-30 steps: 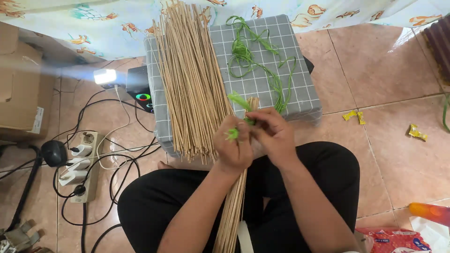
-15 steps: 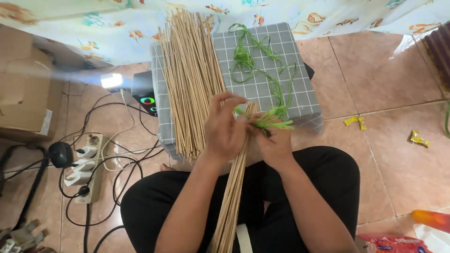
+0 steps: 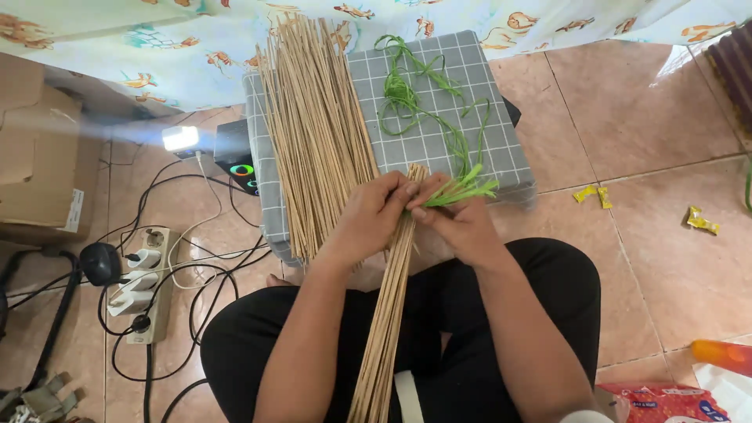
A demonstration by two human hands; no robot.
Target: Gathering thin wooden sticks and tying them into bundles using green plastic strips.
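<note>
Sticks (image 3: 313, 125): pale tan, as is the bundle (image 3: 388, 313) in hand; strips (image 3: 415, 94): bright green. Cushion (image 3: 439, 149): grey with a white grid; trousers (image 3: 258, 337): black; cloth (image 3: 196, 47): pale blue-green with orange fish print. Floor (image 3: 666, 117): salmon-pink tile; wrappers (image 3: 591, 194): yellow; power strip (image 3: 145, 282): white, cables black.

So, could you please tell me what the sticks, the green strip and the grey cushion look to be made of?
Sticks: pale, matte, thin and straight, probably bamboo or palm rib. Green strip: flat, slightly shiny ribbon, likely plastic raffia. Cushion: woven fabric, grey with a white grid.
</note>
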